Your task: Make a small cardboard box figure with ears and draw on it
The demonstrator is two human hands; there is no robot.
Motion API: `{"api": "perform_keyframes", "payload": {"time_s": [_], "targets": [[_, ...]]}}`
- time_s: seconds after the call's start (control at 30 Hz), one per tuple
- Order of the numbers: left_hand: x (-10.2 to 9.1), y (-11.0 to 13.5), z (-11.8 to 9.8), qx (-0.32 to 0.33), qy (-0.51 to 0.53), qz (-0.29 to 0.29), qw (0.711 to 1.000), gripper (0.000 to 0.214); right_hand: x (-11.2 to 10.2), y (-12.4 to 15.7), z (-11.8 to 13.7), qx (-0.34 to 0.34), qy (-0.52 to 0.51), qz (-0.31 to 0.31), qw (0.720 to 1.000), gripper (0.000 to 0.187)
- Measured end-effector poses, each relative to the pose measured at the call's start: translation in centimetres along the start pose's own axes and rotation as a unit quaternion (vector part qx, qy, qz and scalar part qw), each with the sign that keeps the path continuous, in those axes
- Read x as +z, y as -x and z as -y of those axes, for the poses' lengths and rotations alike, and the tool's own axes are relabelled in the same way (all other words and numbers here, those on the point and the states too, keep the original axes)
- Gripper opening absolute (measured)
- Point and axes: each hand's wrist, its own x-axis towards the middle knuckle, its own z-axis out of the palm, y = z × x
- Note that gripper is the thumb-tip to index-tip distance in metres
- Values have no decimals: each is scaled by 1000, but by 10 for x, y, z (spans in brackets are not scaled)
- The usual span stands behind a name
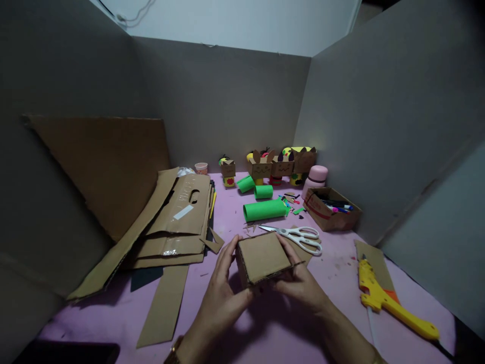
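A small cardboard box [264,256] is held up over the front middle of the table, its flat square top facing me. My left hand [226,290] grips its left side, with the thumb at the near lower corner. On the other side my right hand [299,280] holds the box with fingers along the right edge and the thumb below. A thin strip of cardboard sticks out at the box's right corner. Just behind the box lie white-handled scissors [303,236], partly on a cardboard scrap. The underside of the box is hidden.
Flattened cardboard [178,217] is stacked at left, near a loose strip [163,308]. Green paper tubes [263,210] and decorated cardboard figures [261,167] stand behind. At right are a pen box [333,222], a pink bottle [317,177] and a yellow glue gun [394,306].
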Motion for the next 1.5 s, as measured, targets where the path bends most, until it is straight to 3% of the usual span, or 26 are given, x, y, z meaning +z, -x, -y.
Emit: {"api": "perform_keyframes", "payload": {"time_s": [0.13, 0.43, 0.77, 1.5], "targets": [[4, 2, -3, -25, 20, -12, 999, 94, -2, 2, 0, -15, 24, 13, 1000, 91], [5, 3, -1, -17, 25, -42, 999, 79, -1, 3, -4, -37, 112, -1, 993, 86], [2, -1, 1, -37, 85, -12, 996, 88, -3, 2, -3, -39, 78, 22, 996, 80], [-1, 2, -4, -53, 143, 1, 988, 83, -2, 3, -1, -47, 55, -28, 997, 71]]}}
